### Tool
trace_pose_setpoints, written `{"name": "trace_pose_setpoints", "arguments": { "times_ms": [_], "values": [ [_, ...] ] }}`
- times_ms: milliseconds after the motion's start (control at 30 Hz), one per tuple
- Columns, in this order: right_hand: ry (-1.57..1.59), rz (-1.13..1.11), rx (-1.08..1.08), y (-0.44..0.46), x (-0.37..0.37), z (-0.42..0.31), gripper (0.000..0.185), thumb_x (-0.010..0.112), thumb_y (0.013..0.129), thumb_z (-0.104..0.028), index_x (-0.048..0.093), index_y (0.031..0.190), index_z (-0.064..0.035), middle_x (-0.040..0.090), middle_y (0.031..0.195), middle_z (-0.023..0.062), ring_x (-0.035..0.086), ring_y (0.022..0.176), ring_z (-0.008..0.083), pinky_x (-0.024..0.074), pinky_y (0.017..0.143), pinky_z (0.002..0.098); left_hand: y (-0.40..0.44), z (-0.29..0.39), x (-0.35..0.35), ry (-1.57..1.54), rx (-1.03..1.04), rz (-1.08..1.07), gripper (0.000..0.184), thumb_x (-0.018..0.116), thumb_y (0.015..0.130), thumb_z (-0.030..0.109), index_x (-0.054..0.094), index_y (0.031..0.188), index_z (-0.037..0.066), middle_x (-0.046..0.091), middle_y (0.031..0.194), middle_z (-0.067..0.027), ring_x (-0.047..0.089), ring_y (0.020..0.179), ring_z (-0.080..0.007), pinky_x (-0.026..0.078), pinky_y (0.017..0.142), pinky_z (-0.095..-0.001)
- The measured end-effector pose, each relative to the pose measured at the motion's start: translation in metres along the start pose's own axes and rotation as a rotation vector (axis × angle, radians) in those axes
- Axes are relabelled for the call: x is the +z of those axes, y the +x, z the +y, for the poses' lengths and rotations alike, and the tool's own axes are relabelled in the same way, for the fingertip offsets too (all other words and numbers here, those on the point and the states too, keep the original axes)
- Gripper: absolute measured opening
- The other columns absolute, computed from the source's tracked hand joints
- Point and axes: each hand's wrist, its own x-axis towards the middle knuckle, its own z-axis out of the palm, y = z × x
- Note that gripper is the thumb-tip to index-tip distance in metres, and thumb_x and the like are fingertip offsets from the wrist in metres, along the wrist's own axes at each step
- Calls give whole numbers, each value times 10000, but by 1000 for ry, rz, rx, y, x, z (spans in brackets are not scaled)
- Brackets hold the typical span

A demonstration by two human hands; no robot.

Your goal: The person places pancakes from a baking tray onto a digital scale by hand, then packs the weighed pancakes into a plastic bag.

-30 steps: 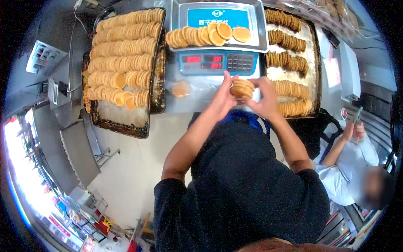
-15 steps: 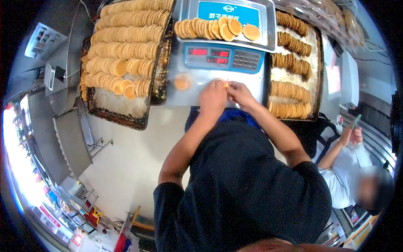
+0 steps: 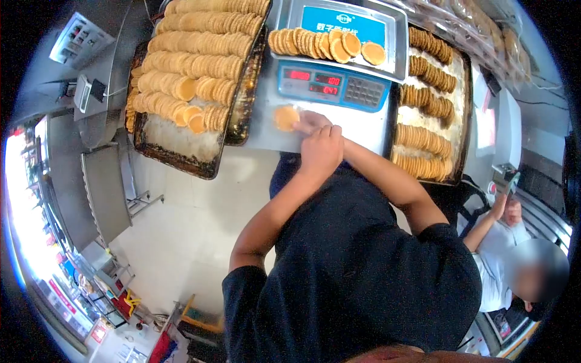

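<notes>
A round golden cookie (image 3: 285, 118) is at the near part of the metal tabletop, slightly blurred. My right hand (image 3: 313, 123) reaches leftward across my body, its fingertips closed at the cookie's right edge. Just in front of its wrist is my left hand (image 3: 324, 150), fingers curled together; whatever is in them is hidden. Beyond both hands stands a blue digital scale (image 3: 330, 88) with red digits. On its steel pan (image 3: 396, 42), a row of similar cookies (image 3: 311, 43) leans over, with one cookie (image 3: 373, 54) apart at the right end.
To the left, a dark-edged baking tray (image 3: 175, 142) holds several rows of pale cookies. Another tray (image 3: 463, 115) at right carries browner and golden rows. Plastic-wrapped goods (image 3: 484, 24) lie behind it. A seated person (image 3: 499, 242) at far right holds a phone.
My right hand has moved left, past my left hand, to the cookie. Both hands were together before, around something small and orange. The view has shifted slightly.
</notes>
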Motion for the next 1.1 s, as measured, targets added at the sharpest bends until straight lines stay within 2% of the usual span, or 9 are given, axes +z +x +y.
{"name": "trace_pose_setpoints", "arguments": {
  "times_ms": [133,267,367,500,600,667,800,900,1100],
  "values": [
    [131,203,-156,-57,-8,-42,526,793,910,-457,659,1130,1,703,1014,74,619,926,188,515,858,358,-5,-1,8,-32,10,-18,101,641,926,157,622,952,61,654,831,-117,695,775,-307,558,655,-426],
    [403,73,-90,-6,-6,74,506,790,924,-425,664,1171,-1,708,1052,72,626,941,158,516,870,325,-5,2,16,-122,110,-100,90,634,929,138,619,939,50,657,823,-128,695,770,-315,556,656,-441],
    [88,19,6,7,-11,50,515,769,953,-370,647,1307,-17,703,1176,80,646,995,136,514,922,295,-5,4,20,-103,134,-122,81,636,927,120,614,934,43,667,834,-140,695,777,-334,557,671,-455],
    [117,-99,-90,-3,-28,9,472,723,996,-327,633,1349,-26,678,1252,79,641,1038,132,519,952,308,-3,-1,19,-168,110,-54,81,641,926,108,613,943,34,674,842,-155,693,786,-357,558,681,-464],
    [282,-243,-286,-22,-48,11,442,671,1034,-300,607,1371,-20,655,1302,87,617,1147,151,504,1012,317,-4,-1,17,-253,30,-98,89,647,928,103,618,962,25,672,847,-174,690,815,-374,555,696,-469],
    [799,-410,-2,-33,-56,14,446,597,1076,-250,535,1449,-13,620,1386,93,558,1295,178,438,1120,335,-2,1,14,-285,20,-70,82,638,937,96,622,972,23,671,857,-187,689,841,-380,548,718,-478],
    [413,-322,-136,-7,-43,36,504,572,1086,-208,439,1529,-8,570,1473,115,503,1383,203,378,1181,365,5,1,25,-351,79,-114,86,639,939,98,633,987,28,677,879,-192,684,858,-394,541,739,-493],
    [537,-302,-159,-7,-39,20,530,581,1080,-199,413,1544,-7,541,1505,114,484,1404,212,356,1198,387,5,0,27,-318,82,-156,96,642,942,114,646,992,33,685,910,-195,681,866,-401,541,753,-501],
    [784,-410,-144,-20,-53,39,544,661,1027,-243,484,1488,-13,552,1493,103,527,1362,208,421,1144,366,8,-6,25,-313,61,9,64,615,902,102,615,939,50,667,882,-159,688,846,-371,552,714,-488]
  ]
}}
